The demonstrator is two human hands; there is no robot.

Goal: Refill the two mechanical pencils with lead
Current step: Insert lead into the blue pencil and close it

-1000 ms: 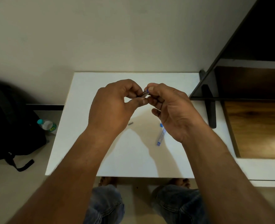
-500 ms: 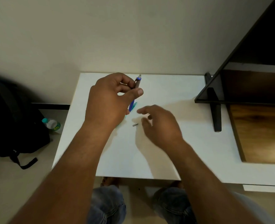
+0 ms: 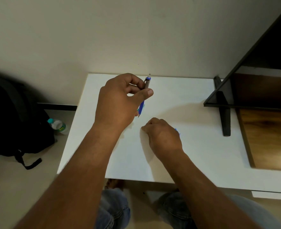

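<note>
Grey pencil (image 3: 147,84), blue grip, perhaps uncapped

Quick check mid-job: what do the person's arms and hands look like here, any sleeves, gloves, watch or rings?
No gloves on the left hand or right hand, and no ring on the fingers in view. Both forearms are bare down to the frame edge: no sleeve, watch or band. Blue jeans cover the knees below.
</note>
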